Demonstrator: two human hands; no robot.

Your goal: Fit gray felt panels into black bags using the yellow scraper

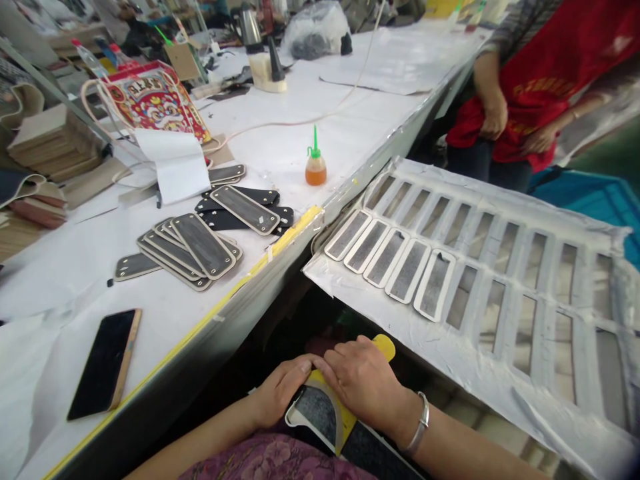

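Note:
Low in front of me, my left hand (284, 390) curls around the near edge of a dark grey panel with a pale rim (316, 415). My right hand (364, 381) is closed over the panel's other side, against my left thumb. A yellow piece with a rounded end (384, 347) sticks out beyond my right fist, and more yellow shows below it. Its kind is unclear, and my fingers hide most of the grip. At right, a white-covered frame (370, 320) with slots bears several dark pieces with white borders (408, 270).
The white table at left bears stacked dark straps (200, 247), a phone (105, 363), a bottle of orange liquid with a green nozzle (315, 170) and a red patterned bag (150, 100). Yellow tape (250, 273) lines its edge. A person in a red apron (560, 80) stands beyond the frame.

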